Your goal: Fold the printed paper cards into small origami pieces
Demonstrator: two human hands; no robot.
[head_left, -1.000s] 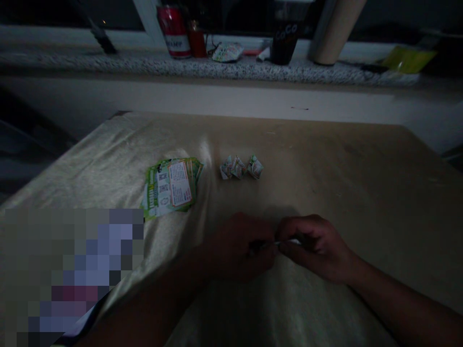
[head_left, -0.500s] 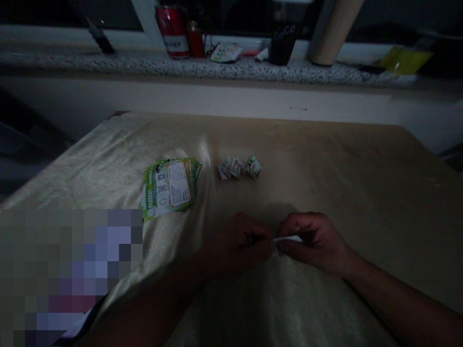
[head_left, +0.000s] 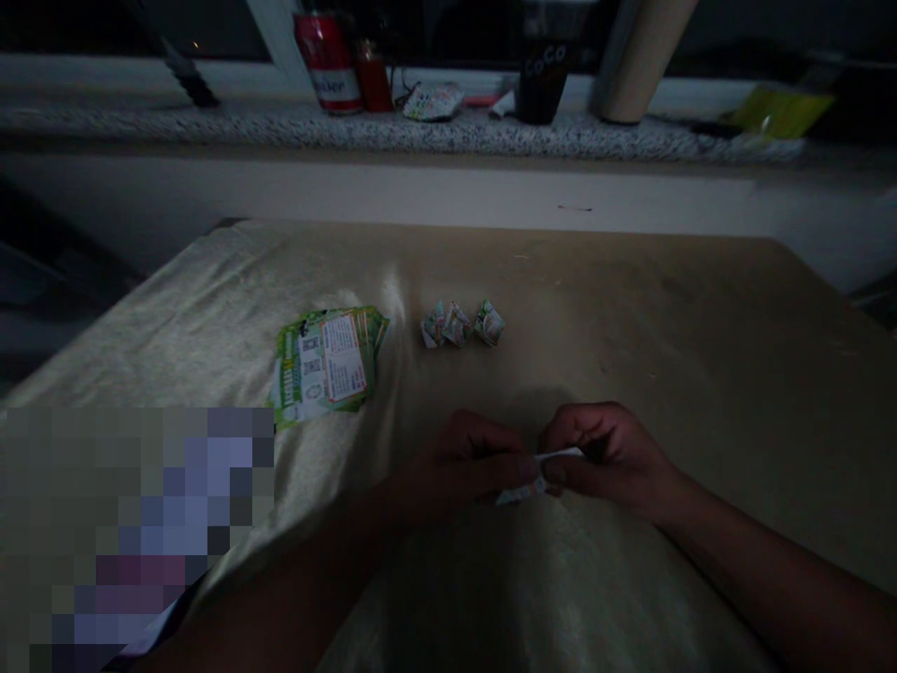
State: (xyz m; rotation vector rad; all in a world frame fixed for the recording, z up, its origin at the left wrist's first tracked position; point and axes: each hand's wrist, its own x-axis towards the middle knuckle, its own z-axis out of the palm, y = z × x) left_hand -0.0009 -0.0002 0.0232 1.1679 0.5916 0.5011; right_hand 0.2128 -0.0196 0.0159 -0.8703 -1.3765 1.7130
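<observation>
Between my two hands is a small piece of folded paper (head_left: 522, 493), white with some printed colour. My left hand (head_left: 480, 465) pinches it from the left, thumb on top. From the right, my right hand (head_left: 606, 460) grips its other end with the fingers curled in. Both hands are close together over the near middle of the table, and my fingers hide part of the paper. Beyond them stand three small folded paper shapes (head_left: 455, 324), two touching and one slightly apart. To their left lies a fanned stack of green printed leaflets (head_left: 326, 360).
A shiny beige cloth (head_left: 631, 308) covers the table. Behind it, a speckled stone sill (head_left: 245, 126) bears a red can (head_left: 328, 65), a lighter (head_left: 374, 79), a crumpled wrapper (head_left: 433, 101), a dark CoCo cup (head_left: 543, 79), a tan cylinder (head_left: 648, 61) and a yellow packet (head_left: 781, 112).
More of the folded paper shows below my left fingertips, and its fold has tilted. My right hand has risen slightly. The leaflets and folded shapes lie as before.
</observation>
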